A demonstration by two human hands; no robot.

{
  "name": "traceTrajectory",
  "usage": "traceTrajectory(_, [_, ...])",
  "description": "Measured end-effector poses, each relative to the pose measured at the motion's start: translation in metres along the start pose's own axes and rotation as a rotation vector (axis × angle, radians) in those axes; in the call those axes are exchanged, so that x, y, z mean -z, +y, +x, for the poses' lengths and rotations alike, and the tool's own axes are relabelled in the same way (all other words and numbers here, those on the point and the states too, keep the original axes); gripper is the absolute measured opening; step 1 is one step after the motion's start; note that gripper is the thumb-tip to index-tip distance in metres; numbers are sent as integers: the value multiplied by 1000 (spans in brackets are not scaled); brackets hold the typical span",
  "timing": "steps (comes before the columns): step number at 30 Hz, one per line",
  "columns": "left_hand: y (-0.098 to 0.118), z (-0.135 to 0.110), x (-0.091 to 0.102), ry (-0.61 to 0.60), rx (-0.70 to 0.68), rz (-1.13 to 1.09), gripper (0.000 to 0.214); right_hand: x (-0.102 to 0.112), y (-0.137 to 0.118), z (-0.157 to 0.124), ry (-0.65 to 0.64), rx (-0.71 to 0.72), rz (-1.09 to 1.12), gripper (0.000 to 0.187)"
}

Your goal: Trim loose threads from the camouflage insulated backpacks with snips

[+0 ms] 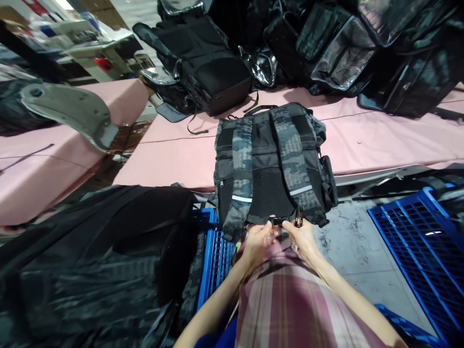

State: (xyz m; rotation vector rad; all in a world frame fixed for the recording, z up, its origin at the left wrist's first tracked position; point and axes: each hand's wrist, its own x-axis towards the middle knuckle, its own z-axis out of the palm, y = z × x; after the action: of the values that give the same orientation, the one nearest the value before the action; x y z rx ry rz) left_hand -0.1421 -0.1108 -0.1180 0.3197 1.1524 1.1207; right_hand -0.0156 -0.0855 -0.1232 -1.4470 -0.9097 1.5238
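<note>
A dark camouflage backpack lies with its shoulder straps facing up, its near end overhanging the edge of the pink-covered table. At that near end, a black buckle on a strap is pinched between my two hands. My left hand is closed on its left side, thumb and fingers together. From the right, my right hand grips the buckle's other side. A small dark looped object shows at the right hand's fingers; its kind is unclear.
Several black backpacks and bags with silvery linings are piled along the table's far side. Large dark bags fill the left foreground. Blue plastic crates stand on the right and beside my left arm. A grey curved machine part stands left.
</note>
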Motion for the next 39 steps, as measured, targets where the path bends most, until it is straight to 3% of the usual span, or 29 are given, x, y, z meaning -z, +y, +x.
traceTrajectory(3, [14,-17,20,-136,61,320,40,32,-6,-3,-71,-7,-73,30])
traceTrajectory(5, [29,-34,44,-272,139,577,37,67,-12,-3,13,20,-148,29])
traceTrajectory(6, [38,-43,57,-289,150,672,37,86,-14,-3,131,67,-210,30])
traceTrajectory(7, [46,-50,70,-236,118,734,38,102,-17,-2,266,122,-259,32])
traceTrajectory(9, [59,-55,92,69,-89,801,41,125,-19,2,384,257,-348,33])
traceTrajectory(11, [65,-51,99,380,-341,843,41,131,-21,10,316,399,-443,32])
traceTrajectory(13, [65,-38,91,462,-467,885,41,121,-24,22,218,530,-540,33])
traceTrajectory(15, [64,-23,72,415,-514,898,46,101,-30,38,197,612,-605,40])
traceTrajectory(18, [69,-1,40,305,-528,778,56,68,-43,56,156,616,-621,53])
traceTrajectory(20, [74,7,23,84,-410,601,51,51,-49,55,66,583,-589,51])
traceTrajectory(23, [72,10,12,-276,-132,372,43,38,-48,36,-112,550,-578,33])
traceTrajectory(27, [74,4,1,-424,-27,302,51,42,-34,13,-298,471,-570,20])
traceTrajectory(29, [101,-1,-13,-447,-83,326,56,51,-31,13,-362,412,-474,20])
traceTrajectory(30, [124,-2,-23,-455,-137,329,56,57,-31,16,-338,386,-414,22])
traceTrajectory(34, [259,11,-76,-505,-530,102,42,82,-36,38,35,348,-311,44])
traceTrajectory(36, [321,30,-98,-556,-731,-93,49,91,-39,48,120,379,-347,53])
traceTrajectory(38, [358,56,-109,-526,-767,-162,64,96,-44,56,153,411,-383,53])
traceTrajectory(39, [364,71,-110,-474,-765,-143,64,98,-48,59,167,421,-400,50])
